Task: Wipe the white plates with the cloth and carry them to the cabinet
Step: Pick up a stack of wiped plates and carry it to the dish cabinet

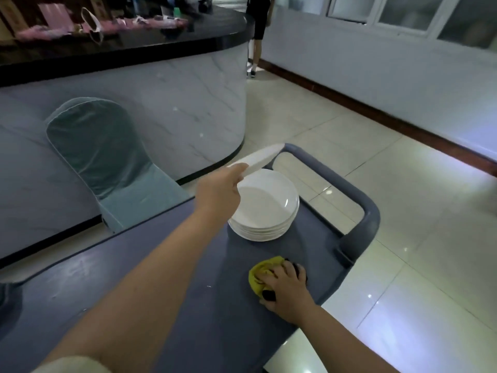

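A stack of several white plates (266,208) sits on the grey cart top (166,278) near its handle end. My left hand (217,195) grips the near rim of one white plate (259,158), which is lifted and tilted above the stack. My right hand (289,288) lies on a crumpled yellow cloth (262,273) on the cart top, in front of the stack, fingers curled over it.
The cart's grey handle (365,211) loops around the far right end. A chair in a teal cover (107,162) stands left of the cart against a curved marble counter (161,103). A person (258,36) stands far back. Tiled floor (403,238) lies to the right.
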`<state>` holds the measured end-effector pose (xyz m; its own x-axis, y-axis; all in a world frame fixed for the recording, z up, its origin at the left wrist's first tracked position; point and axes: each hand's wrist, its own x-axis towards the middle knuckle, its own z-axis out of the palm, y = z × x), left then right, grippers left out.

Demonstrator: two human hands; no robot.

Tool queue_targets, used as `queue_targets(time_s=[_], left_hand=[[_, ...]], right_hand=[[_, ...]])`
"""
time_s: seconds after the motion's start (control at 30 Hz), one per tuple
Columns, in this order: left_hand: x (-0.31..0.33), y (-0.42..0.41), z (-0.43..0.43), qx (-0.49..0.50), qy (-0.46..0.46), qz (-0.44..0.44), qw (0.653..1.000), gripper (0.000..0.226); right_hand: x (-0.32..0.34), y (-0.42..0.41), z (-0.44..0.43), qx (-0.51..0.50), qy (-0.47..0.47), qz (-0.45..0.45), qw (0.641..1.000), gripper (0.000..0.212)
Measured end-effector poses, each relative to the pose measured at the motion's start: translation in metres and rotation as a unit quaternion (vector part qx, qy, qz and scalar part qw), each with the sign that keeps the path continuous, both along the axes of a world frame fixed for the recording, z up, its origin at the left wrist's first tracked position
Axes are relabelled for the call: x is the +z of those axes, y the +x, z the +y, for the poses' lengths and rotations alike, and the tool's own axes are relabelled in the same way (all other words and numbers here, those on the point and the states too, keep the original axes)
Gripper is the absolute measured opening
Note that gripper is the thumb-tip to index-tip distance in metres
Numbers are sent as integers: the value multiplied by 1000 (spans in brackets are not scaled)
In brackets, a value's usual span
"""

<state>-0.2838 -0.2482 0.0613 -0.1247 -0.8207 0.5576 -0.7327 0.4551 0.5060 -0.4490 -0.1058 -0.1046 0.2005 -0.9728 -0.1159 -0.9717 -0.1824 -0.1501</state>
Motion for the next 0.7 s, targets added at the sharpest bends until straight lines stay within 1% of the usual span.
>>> queue_targets(time_s=[0.03, 0.07, 0.13, 0.2, 0.27, 0.33, 0.37, 0.4, 0.47, 0.5, 0.53, 0.6, 0.67, 0.7], left_hand=[[-5, -7, -3, -20, -6, -22, 1000, 42], [-11, -13, -5, -40, -7, -37, 999, 44], [-24, -19, -11, -73, -14, -59, 996, 45], [-37, -20, -14, -86, -37, -102, 990, 46], [-49, -20, -12, -117, -66, -134, 982, 45], [-66, -20, -8, -170, -78, -147, 971, 39], [-72, -21, -6, -194, -50, -147, 969, 38], [-78, -23, -4, -206, -2, -144, 968, 35], [-82, -29, 0, -201, 97, -140, 965, 25], [-82, -30, 2, -205, 108, -132, 964, 20], [-83, -31, 4, -219, 100, -126, 962, 18], [-85, -32, 8, -233, 58, -143, 960, 25], [-89, -32, 10, -216, 38, -202, 954, 37], [-92, -32, 11, -204, 51, -238, 948, 41]], right_hand=[[1, -5, 2, -13, 16, -29, 999, 60], [3, -9, 4, -19, 13, -59, 998, 61], [9, -18, 7, -20, -38, -97, 994, 60], [12, -26, 10, -42, -60, -125, 989, 60], [16, -34, 10, -74, -64, -141, 985, 56], [17, -41, 8, -107, -76, -167, 977, 46], [18, -44, 7, -125, -83, -182, 972, 41], [20, -46, 6, -142, -88, -195, 966, 38], [23, -49, 4, -172, -100, -215, 956, 33], [24, -51, 3, -185, -104, -223, 951, 32], [26, -52, 2, -196, -106, -234, 946, 31], [30, -54, -1, -208, -109, -260, 937, 29], [33, -54, -2, -212, -113, -284, 928, 27], [34, -54, -3, -214, -112, -293, 925, 26]])
